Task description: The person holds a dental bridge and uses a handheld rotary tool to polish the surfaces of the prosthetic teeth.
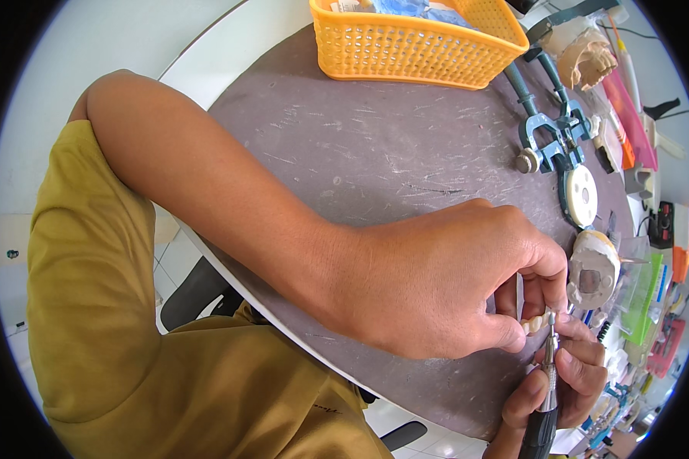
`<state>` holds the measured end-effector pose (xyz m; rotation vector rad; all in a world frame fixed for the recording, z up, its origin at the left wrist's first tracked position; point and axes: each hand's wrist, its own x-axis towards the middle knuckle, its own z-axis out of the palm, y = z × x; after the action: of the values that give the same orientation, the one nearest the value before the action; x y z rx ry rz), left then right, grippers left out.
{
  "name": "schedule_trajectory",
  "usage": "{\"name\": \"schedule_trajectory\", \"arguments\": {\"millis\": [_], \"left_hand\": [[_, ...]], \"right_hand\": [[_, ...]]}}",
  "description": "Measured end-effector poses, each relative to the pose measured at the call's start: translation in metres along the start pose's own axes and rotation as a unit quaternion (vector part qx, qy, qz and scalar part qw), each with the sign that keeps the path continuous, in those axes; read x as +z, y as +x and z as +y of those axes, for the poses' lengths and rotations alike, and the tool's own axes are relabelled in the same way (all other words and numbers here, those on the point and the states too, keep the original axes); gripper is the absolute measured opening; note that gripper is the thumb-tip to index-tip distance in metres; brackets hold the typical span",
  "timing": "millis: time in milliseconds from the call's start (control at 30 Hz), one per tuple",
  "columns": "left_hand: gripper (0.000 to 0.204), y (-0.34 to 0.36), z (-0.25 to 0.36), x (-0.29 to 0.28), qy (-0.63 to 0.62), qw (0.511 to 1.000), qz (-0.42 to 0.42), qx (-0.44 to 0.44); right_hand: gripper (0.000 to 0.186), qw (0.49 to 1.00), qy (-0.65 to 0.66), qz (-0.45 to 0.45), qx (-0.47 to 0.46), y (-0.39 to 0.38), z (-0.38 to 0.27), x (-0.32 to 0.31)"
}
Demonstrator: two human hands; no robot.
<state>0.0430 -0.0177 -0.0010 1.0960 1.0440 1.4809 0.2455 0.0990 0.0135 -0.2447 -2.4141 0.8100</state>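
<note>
My left hand [436, 283] reaches in from the left and pinches a small cream-coloured dental bridge [533, 324] between thumb and fingers. The bridge is a short row of tooth shapes, partly covered by the fingertips. Below it, my right hand [582, 375] grips a rotary handpiece [542, 428] with a dark grip and a slim metal nose. The handpiece points up, its tip at the bridge; whether they touch I cannot tell. The fingers of both hands meet there. A plaster dental cast [594, 268] lies just beyond the left fingertips.
A yellow perforated basket [413, 50] with blue pieces stands at the back of the scratched round table [344, 153]. A blue-green articulator [555, 138] lies at the right. Near it are another tooth cast [587, 61], a pink tray [631, 122] and a green packet [644, 302].
</note>
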Motion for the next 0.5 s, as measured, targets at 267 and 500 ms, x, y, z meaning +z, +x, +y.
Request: {"name": "schedule_trajectory", "arguments": {"millis": [267,500], "left_hand": [[0.019,0.0008,0.0011,0.0003,0.006,1.0,0.0,-0.003],[0.019,0.0004,-0.0016,0.0004,0.002,1.0,0.001,0.004]], "right_hand": [[0.031,0.999,0.012,-0.035,-0.005,0.0011,0.0008,-0.0061],[0.033,1.0,0.002,0.002,-0.007,-0.0002,0.0014,0.0005]]}}
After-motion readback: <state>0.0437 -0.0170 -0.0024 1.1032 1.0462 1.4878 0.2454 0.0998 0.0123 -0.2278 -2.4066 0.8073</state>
